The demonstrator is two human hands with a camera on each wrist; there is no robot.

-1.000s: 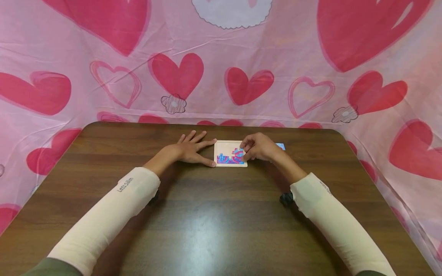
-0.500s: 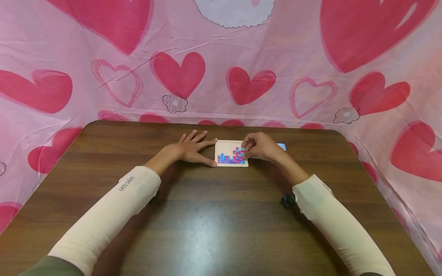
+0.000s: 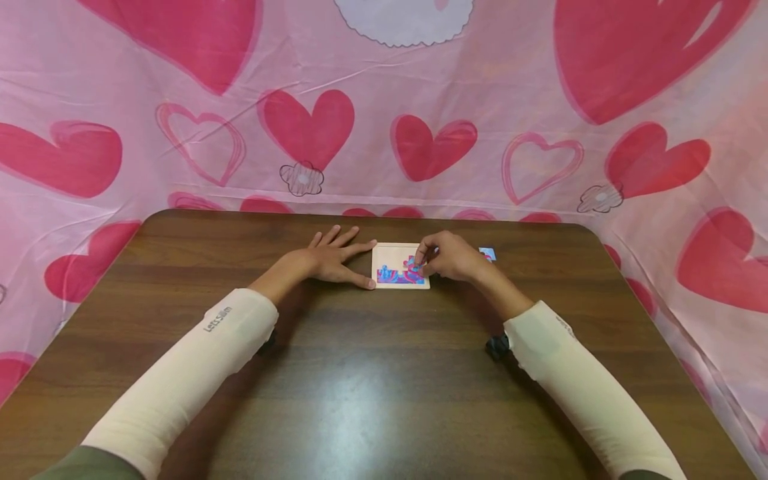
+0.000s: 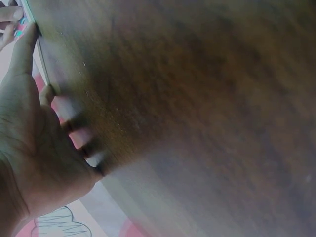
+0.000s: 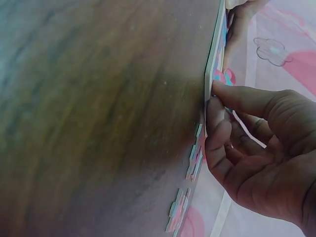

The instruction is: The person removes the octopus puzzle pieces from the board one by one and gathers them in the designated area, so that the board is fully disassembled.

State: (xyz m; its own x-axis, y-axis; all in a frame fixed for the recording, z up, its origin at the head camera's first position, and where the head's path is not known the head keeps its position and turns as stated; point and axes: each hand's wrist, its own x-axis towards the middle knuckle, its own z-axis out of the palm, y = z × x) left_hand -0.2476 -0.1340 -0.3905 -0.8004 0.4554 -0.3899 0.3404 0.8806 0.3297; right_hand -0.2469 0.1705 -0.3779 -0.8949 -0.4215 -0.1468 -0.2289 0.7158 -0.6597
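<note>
A small puzzle board (image 3: pixel 391 252) with a pale wooden rim lies on the brown table, blue, pink and purple puzzle pieces (image 3: pixel 393 276) filling its lower part. My left hand (image 3: pixel 330 264) is spread flat beside it, thumb and index finger touching its left edge. At the board's right side, my right hand (image 3: pixel 451 256) pinches a puzzle piece (image 5: pixel 228 76) between thumb and fingers; in the right wrist view most of that piece is hidden by the fingertips. In the left wrist view, the left palm (image 4: pixel 37 143) shows with its fingers extended along the board's edge.
To the right of the right hand lies a loose blue puzzle piece (image 3: pixel 488 254). The right wrist view shows further loose pieces (image 5: pixel 195 153) on the table beside the board. A pink heart-print cloth (image 3: pixel 372 153) hangs behind the table (image 3: pixel 360 373).
The right hand's fingertips have shifted slightly at the board's right side, and more of the loose piece behind that hand shows. The left hand keeps its place on the board's edge.
</note>
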